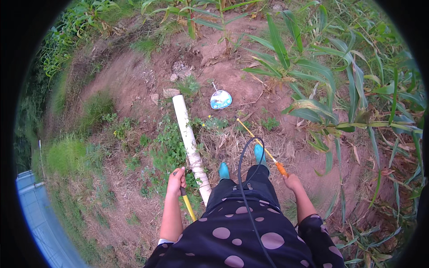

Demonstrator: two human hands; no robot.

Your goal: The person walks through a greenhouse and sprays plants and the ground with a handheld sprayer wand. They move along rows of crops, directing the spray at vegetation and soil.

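My right hand (293, 182) grips the orange handle (281, 169) of a spray wand, whose thin yellow tube (255, 137) slants forward and left over the ground. A black hose (240, 174) loops in front of my legs and runs up across my dotted top. My left hand (176, 181) is closed around the dark grip of a yellow lever (189, 208), which reaches back beside my hip. Beside that hand lies a white pipe (187, 137), with thin vines across its nearer part. The wand's tip is above bare soil and dry grass.
A hand fan (221, 99) lies on the reddish soil ahead. Maize plants (311, 77) lean in from the right. Stones (171, 92) sit by the pipe's far end. Weeds and dry grass cover the left slope, above a blue-looking structure (43, 217). Teal boots (224, 171) are on my feet.
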